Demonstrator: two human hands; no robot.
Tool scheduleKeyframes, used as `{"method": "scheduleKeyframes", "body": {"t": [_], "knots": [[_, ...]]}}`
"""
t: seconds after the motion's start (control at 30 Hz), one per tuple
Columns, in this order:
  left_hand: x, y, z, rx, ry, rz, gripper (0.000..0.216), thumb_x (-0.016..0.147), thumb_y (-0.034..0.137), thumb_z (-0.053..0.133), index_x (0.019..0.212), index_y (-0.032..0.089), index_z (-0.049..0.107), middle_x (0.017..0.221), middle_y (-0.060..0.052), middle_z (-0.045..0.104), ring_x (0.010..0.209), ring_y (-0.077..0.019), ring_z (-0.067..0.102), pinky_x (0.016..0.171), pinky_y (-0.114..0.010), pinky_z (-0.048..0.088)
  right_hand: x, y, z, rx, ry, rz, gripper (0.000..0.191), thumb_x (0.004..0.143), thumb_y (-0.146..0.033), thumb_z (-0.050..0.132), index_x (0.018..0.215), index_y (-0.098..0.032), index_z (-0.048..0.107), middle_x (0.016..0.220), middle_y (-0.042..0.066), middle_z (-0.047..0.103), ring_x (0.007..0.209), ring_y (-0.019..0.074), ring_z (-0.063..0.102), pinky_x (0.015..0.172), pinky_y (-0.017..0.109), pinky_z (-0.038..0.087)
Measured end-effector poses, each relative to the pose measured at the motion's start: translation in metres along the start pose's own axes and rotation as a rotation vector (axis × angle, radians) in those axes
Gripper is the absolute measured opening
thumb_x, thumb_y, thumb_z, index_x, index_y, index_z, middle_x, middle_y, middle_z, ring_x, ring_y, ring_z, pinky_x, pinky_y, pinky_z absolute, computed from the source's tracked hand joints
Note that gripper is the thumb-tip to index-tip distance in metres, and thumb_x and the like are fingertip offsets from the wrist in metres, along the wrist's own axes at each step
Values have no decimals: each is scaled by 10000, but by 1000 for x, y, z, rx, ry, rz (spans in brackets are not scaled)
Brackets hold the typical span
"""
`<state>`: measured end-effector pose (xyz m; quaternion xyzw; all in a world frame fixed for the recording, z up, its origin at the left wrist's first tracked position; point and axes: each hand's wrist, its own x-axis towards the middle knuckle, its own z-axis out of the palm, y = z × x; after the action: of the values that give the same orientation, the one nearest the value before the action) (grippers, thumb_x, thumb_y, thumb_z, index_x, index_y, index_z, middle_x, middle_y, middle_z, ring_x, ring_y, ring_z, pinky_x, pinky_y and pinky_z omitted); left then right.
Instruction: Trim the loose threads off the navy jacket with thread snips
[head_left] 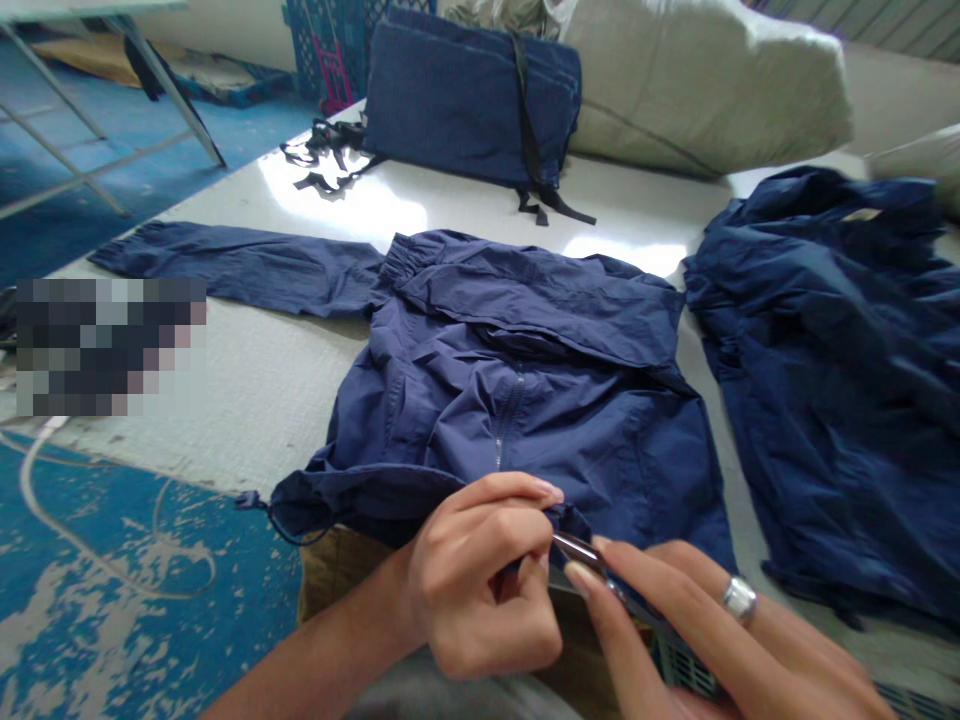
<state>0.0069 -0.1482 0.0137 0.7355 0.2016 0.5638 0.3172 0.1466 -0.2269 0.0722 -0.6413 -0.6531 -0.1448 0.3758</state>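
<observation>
L hand [480,580] pinching hem of navy zip jacket [510,400], R hand [697,610] gripping small metal tool [577,550], 2nd jacket [832,380] lying on white table [255,400], worn blue floor [90,540] showing below

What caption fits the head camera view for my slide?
Left hand and right hand work a small metal tool at the hem of a navy zip-front jacket on a white table.

Blue floor [90,620] flaking pale, white table [255,400] with bright window-like glare, metal folding-table legs [75,130] far left, blue crate [322,50] and beige sack [697,90] behind.
</observation>
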Motion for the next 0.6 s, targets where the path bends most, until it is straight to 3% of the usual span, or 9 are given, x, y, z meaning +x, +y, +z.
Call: {"method": "scheduleKeyframes", "body": {"t": [0.3, 0.47, 0.6], "knots": [[0, -1, -3, -7, -10, -60, 348, 805, -104, 589, 1013, 172, 634, 933, -48, 819, 1018, -229, 804, 957, -316, 687, -3, 2, -2, 4, -4, -10, 248, 813, -19, 796, 967, -210, 763, 684, -41, 707, 491, 116, 626, 517, 269, 471], [0, -17, -5, 13, -58, 166, 272, 815, -54, 613, 973, 167, 633, 872, -38, 809, 962, -209, 809, 879, -260, 700, -3, 3, -3, 5, -26, -8, 230, 830, -36, 795, 973, -212, 755, 687, -38, 704, 504, 113, 632, 522, 264, 476], [-2, -7, -3, -8, -6, -42, 329, 810, -110, 590, 974, 171, 635, 907, -41, 812, 1017, -216, 799, 963, -309, 681, -2, 4, -4, 17, -35, 0, 238, 824, -16, 788, 953, -213, 753, 679, -43, 701, 497, 112, 638, 513, 262, 480]]}}
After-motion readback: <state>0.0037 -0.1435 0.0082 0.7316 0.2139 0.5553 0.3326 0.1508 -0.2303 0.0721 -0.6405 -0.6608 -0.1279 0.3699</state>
